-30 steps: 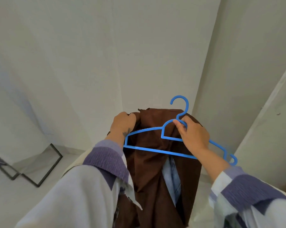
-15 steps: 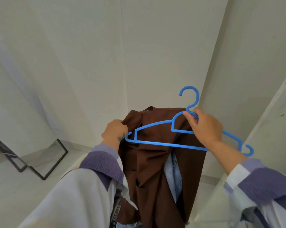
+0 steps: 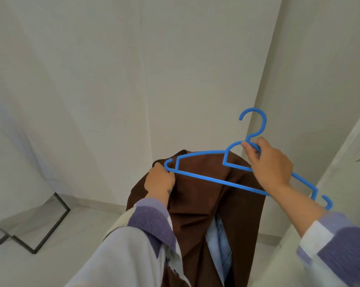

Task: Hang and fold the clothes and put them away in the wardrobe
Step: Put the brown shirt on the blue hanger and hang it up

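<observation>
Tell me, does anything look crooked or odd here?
The blue hanger lies tilted outside the brown shirt, not inside its shoulders. The shirt bunches under the left hand; the right hand holds the hanger's neck. Nothing looks damaged.

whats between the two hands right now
In the head view, the blue hanger's bottom bar spans the stretch from the left hand to the right hand, with the brown garment behind it.

one hanger (image 3: 204,179), two garments (image 3: 206,204), two hands (image 3: 270,168)
</observation>
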`<state>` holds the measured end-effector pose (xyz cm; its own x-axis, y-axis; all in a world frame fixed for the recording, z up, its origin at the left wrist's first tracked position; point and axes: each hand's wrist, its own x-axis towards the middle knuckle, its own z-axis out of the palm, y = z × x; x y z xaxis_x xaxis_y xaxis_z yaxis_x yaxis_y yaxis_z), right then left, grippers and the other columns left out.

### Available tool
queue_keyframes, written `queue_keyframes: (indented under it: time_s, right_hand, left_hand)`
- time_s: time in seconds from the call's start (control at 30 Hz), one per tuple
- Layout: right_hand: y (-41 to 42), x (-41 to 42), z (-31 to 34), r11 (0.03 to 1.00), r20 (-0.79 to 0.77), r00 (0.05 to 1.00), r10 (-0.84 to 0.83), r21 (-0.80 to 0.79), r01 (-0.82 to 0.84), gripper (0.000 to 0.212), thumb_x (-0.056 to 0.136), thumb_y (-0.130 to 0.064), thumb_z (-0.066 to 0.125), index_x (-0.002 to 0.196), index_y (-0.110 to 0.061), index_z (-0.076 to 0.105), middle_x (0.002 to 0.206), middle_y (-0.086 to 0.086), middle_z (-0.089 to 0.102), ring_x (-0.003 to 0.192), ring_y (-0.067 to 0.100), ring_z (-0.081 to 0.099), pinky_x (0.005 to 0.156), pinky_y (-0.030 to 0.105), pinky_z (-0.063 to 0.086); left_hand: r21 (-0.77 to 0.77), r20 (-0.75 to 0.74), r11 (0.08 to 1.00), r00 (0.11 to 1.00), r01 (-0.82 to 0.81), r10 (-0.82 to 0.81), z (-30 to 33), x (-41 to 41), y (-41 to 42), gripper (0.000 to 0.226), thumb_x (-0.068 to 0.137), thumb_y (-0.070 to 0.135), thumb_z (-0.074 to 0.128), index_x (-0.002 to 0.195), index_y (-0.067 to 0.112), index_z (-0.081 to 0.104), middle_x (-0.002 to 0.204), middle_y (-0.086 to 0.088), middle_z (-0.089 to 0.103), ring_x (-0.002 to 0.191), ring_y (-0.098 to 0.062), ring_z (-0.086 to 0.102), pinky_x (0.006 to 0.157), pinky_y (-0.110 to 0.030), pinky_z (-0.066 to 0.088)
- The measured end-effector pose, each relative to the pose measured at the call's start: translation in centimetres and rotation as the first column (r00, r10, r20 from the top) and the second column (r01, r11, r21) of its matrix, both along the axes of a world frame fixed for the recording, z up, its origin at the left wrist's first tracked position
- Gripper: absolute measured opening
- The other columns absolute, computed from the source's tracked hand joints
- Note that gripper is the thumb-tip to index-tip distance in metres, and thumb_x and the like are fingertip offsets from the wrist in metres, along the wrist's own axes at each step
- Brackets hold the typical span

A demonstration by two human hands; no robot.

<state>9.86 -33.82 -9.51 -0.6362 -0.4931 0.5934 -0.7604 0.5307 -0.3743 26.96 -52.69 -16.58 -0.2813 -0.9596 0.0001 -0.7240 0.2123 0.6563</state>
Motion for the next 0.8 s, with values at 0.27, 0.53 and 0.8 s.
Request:
queue_keyframes:
  time_s: [0.27,0.53,0.8]
  right_hand:
    - [-0.2,-0.4,-0.8,0.999,0.042,0.999,-0.034,-0.018,0.035,0.036,0.093,-0.053,0.038,0.079,-0.021,0.042,0.051,-0.013,0.036,0.046,0.003,0.036,0.045,0.023,0.021]
    - [0.3,-0.6,-0.8,0.999,0.045,0.998,-0.037,-0.035,0.039,0.037,0.092,-0.056,0.035,0.082,-0.021,0.042,0.054,-0.011,0.042,0.047,0.01,0.042,0.045,0.024,0.024]
    - [0.0,1.1,1.5,0.999,0.014,1.0,0.005,-0.042,-0.004,0.038,0.093,-0.055,0.035,0.083,-0.02,0.044,0.066,-0.004,0.056,0.054,0.019,0.047,0.045,0.023,0.022]
  left_hand:
    - [0.245,-0.041,0.969,0.998,-0.037,0.049,-0.7,-2.4,-0.2,0.051,0.087,0.06,0.045,0.102,0.014,0.057,0.087,-0.004,0.063,0.077,-0.02,0.062,0.068,-0.03,0.052]
    - [0.553,-0.389,0.83,0.859,-0.07,0.332,0.5,-0.5,-0.2,0.029,0.088,0.013,0.051,0.114,0.001,0.054,0.078,-0.007,0.053,0.076,-0.024,0.057,0.088,-0.042,0.055]
    - [0.513,-0.615,0.857,0.716,0.044,0.331,4.0,2.8,0.7,0.02,0.091,0.006,0.042,0.099,-0.001,0.059,0.074,-0.008,0.049,0.063,-0.02,0.047,0.064,-0.033,0.047]
